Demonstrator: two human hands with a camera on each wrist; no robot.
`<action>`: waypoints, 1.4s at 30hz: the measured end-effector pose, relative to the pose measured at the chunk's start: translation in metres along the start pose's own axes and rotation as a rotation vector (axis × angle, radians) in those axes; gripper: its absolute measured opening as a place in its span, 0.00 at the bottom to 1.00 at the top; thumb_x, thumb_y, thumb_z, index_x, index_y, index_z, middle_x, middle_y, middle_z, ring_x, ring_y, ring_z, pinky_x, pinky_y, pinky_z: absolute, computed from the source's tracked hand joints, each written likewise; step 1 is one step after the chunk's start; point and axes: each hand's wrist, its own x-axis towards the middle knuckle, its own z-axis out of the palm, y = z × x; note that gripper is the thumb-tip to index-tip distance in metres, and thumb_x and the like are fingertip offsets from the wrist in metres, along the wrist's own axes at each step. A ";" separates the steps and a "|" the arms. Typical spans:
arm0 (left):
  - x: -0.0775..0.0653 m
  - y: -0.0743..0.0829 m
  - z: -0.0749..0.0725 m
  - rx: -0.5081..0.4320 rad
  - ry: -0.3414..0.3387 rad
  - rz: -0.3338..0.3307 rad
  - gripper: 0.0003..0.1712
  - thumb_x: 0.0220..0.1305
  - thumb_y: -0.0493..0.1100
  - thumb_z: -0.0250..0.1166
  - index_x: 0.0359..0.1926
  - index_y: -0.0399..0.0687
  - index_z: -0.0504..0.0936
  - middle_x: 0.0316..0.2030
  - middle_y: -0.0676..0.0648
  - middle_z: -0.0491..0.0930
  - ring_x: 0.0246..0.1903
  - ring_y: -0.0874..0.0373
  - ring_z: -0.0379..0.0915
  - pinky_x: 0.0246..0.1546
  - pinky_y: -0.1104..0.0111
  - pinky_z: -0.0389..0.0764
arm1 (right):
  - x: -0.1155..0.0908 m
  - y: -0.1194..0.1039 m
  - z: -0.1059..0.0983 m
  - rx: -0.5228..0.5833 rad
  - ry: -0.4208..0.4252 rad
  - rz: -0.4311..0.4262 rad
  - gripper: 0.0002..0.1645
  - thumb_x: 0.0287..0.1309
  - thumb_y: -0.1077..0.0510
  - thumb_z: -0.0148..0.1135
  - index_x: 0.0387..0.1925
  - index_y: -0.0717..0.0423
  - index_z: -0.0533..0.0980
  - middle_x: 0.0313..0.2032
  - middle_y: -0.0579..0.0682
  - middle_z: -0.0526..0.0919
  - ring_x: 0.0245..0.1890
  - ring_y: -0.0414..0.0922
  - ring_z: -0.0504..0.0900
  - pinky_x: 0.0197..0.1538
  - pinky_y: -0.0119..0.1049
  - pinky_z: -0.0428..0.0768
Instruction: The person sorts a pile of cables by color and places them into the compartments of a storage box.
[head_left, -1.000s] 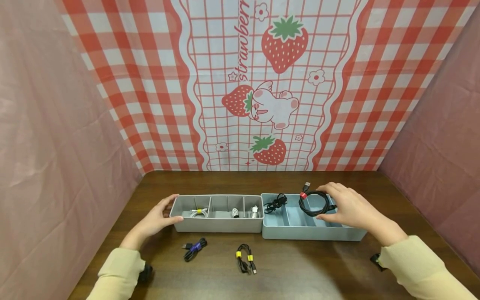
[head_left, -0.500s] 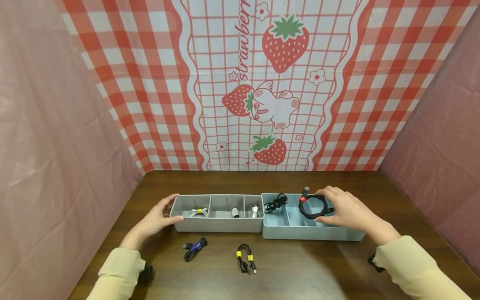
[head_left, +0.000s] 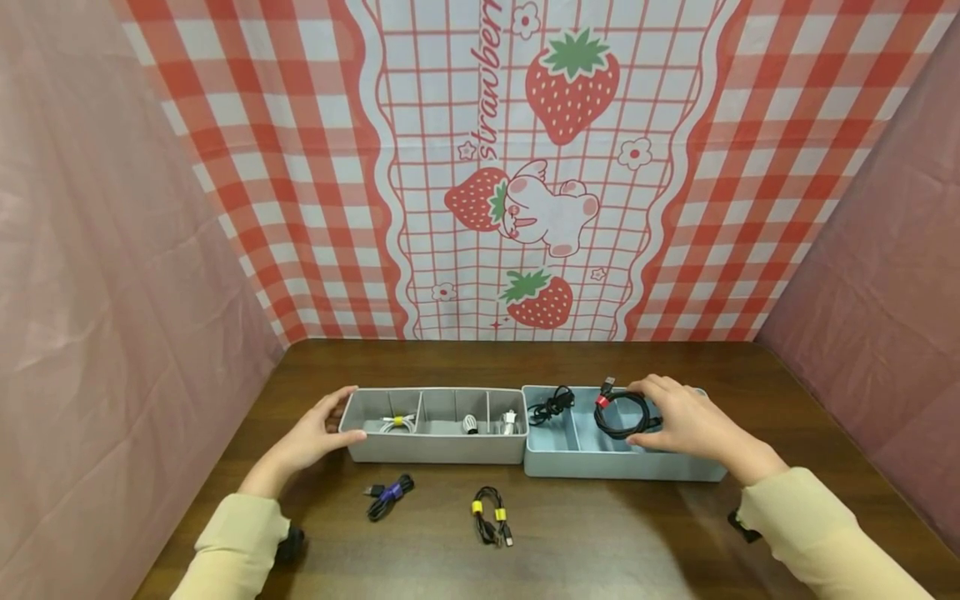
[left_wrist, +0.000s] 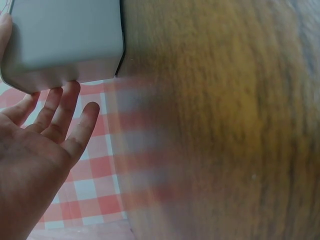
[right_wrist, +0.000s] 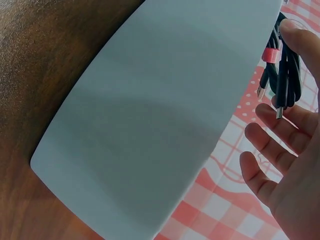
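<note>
- Right hand [head_left: 688, 423], 4 o'clock in the head view: pinches the coil [right_wrist: 294, 75] by its 3 o'clock side, thumb against fingers.
- Coil: held over the blue box [head_left: 622, 466], red tie [head_left: 602, 402] at its 10 o'clock; whether it touches a divider, I cannot tell.
- Left hand [head_left: 309, 439], 8 o'clock: grips the 9 o'clock end of the gray box [head_left: 437, 451], thumb on the front rim.
- Black bundle [head_left: 552, 406]: in the blue box's 9 o'clock compartment.
- Gray box: at the blue box's 9 o'clock, white cables [head_left: 470, 426] inside.
- Purple-tied cable [head_left: 388, 497]: on the table [head_left: 600, 537], gray box's 7 o'clock.
- Yellow-tied cable [head_left: 487, 531]: gray box's 5 o'clock.
</note>
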 end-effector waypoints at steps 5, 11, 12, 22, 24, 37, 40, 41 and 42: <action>0.000 0.000 -0.001 -0.006 -0.010 -0.001 0.47 0.57 0.46 0.69 0.70 0.38 0.55 0.60 0.32 0.63 0.55 0.40 0.67 0.48 0.62 0.75 | 0.002 0.000 0.002 -0.009 -0.017 0.000 0.43 0.35 0.39 0.77 0.52 0.56 0.74 0.47 0.53 0.78 0.45 0.50 0.76 0.46 0.56 0.75; 0.000 0.001 -0.001 0.006 -0.008 0.015 0.46 0.57 0.46 0.69 0.70 0.36 0.54 0.60 0.31 0.63 0.55 0.39 0.67 0.48 0.60 0.76 | 0.003 0.001 0.005 -0.013 -0.033 -0.008 0.43 0.36 0.39 0.76 0.54 0.56 0.74 0.48 0.54 0.78 0.48 0.51 0.76 0.47 0.59 0.74; 0.000 0.001 -0.001 0.007 -0.005 0.016 0.46 0.57 0.46 0.69 0.70 0.35 0.54 0.60 0.31 0.63 0.55 0.39 0.67 0.48 0.60 0.76 | 0.003 0.001 0.006 -0.013 -0.033 -0.010 0.43 0.36 0.39 0.76 0.54 0.56 0.74 0.48 0.54 0.78 0.48 0.51 0.76 0.47 0.59 0.74; 0.000 0.001 -0.001 0.015 0.002 0.021 0.46 0.57 0.46 0.69 0.69 0.35 0.55 0.60 0.31 0.63 0.54 0.40 0.68 0.47 0.63 0.76 | 0.009 0.003 0.011 -0.008 -0.026 -0.026 0.44 0.37 0.39 0.76 0.54 0.55 0.73 0.48 0.53 0.77 0.47 0.50 0.76 0.47 0.56 0.74; 0.000 0.001 0.000 0.025 0.002 0.027 0.46 0.58 0.46 0.68 0.69 0.35 0.55 0.59 0.30 0.64 0.54 0.40 0.68 0.46 0.63 0.76 | 0.010 0.003 0.012 -0.009 -0.033 -0.035 0.44 0.37 0.39 0.76 0.54 0.55 0.72 0.48 0.52 0.77 0.47 0.49 0.76 0.47 0.56 0.74; 0.000 0.001 0.000 -0.004 -0.004 -0.006 0.46 0.57 0.45 0.69 0.70 0.37 0.54 0.60 0.32 0.63 0.56 0.38 0.67 0.49 0.57 0.75 | 0.011 0.004 0.013 -0.023 -0.054 -0.112 0.43 0.35 0.37 0.76 0.53 0.52 0.72 0.48 0.48 0.77 0.45 0.45 0.76 0.45 0.51 0.76; 0.000 0.002 0.000 -0.002 -0.005 -0.009 0.46 0.57 0.45 0.69 0.70 0.37 0.54 0.60 0.32 0.63 0.56 0.39 0.67 0.49 0.57 0.75 | 0.012 0.005 0.012 -0.024 -0.060 -0.132 0.44 0.35 0.36 0.75 0.53 0.51 0.72 0.48 0.48 0.77 0.45 0.44 0.76 0.44 0.50 0.77; 0.000 0.002 0.000 0.000 -0.006 -0.006 0.46 0.58 0.45 0.69 0.70 0.37 0.54 0.60 0.31 0.63 0.56 0.39 0.67 0.49 0.57 0.75 | 0.012 0.006 0.012 -0.023 -0.063 -0.139 0.44 0.35 0.36 0.75 0.53 0.51 0.72 0.48 0.47 0.77 0.45 0.44 0.76 0.44 0.50 0.76; -0.001 0.003 0.000 -0.003 -0.004 -0.004 0.46 0.58 0.45 0.68 0.70 0.37 0.54 0.60 0.31 0.63 0.55 0.39 0.67 0.49 0.57 0.75 | 0.013 0.006 0.011 -0.020 -0.065 -0.145 0.44 0.35 0.36 0.75 0.53 0.51 0.72 0.48 0.47 0.77 0.45 0.43 0.76 0.44 0.49 0.77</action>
